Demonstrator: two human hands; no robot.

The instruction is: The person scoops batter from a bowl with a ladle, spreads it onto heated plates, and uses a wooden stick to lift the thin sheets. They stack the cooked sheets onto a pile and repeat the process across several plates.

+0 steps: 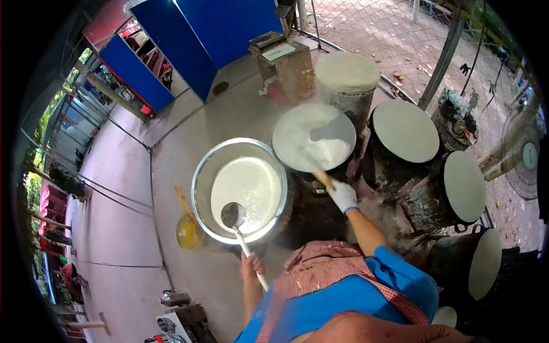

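- Blue cloth covered the person's shoulders at the near edge, with a red-checked apron [320, 268] over it.
- Bare, the left hand [252, 267] was closed around the white handle of a ladle [233, 215], fingers wrapped tight near the handle's lower end.
- That ladle's dark bowl hung just over the near rim of a big steel basin [201, 188], above the white batter [247, 188] that filled the basin.
- Just left of the basin, on the concrete floor, stood a small yellow bowl [189, 231] with a brush-like stick leaning out of it.
- To the right, the right hand [343, 196] wore a white glove and gripped a wooden stick [320, 177], fingers shut about it.
- The far end of the stick reached out over a round griddle [297, 128], where a patch of white batter [329, 151] lay spread on the right part of the plate.
- Further right, three more round plates sat on dark drums: one [406, 130] just beside the worked griddle, another [464, 186] right of it, and a third [485, 263] nearer, tilted on edge in the view.
- Beyond the worked griddle stood a drum topped with a pale disc [347, 71].
- Farther off, a wooden block [289, 71] stood left of that drum, with blue panels [229, 28] behind it.
- An electric fan [523, 166] stood at the far right.
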